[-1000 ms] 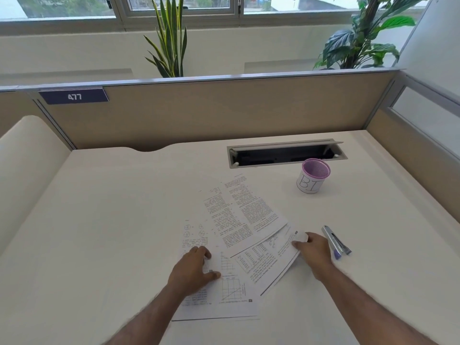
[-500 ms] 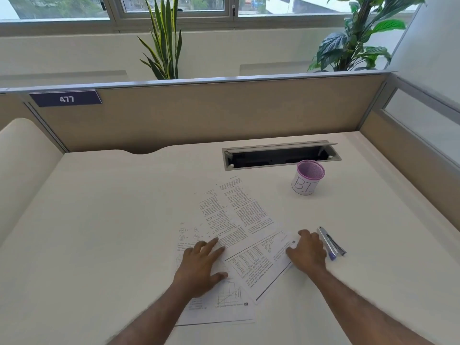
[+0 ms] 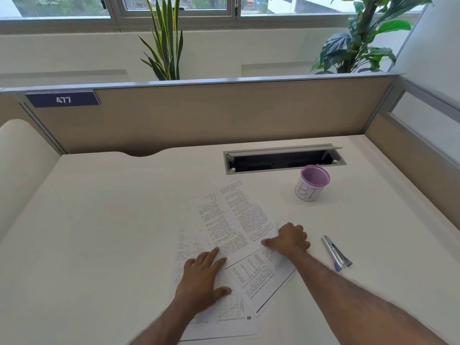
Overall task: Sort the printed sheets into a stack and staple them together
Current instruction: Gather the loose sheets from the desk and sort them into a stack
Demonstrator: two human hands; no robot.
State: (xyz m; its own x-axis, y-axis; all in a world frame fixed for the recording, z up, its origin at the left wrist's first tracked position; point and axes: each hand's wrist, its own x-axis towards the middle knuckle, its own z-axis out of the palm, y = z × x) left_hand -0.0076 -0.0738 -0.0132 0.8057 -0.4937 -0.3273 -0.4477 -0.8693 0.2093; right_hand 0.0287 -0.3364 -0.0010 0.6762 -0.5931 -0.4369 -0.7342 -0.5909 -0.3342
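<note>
White printed sheets (image 3: 231, 220) fanned, not yet stacked. Left hand (image 3: 201, 277) flat, open, pinning lower sheet; right hand (image 3: 290, 240) curled, grip undeterminable. Stapler (image 3: 336, 252) right of right hand, untouched.

Hidden and unreadable parts

My left hand (image 3: 202, 282) covered part of the bottom sheet (image 3: 224, 317); its print was too small to read, and both my forearms ran off frame.
</note>
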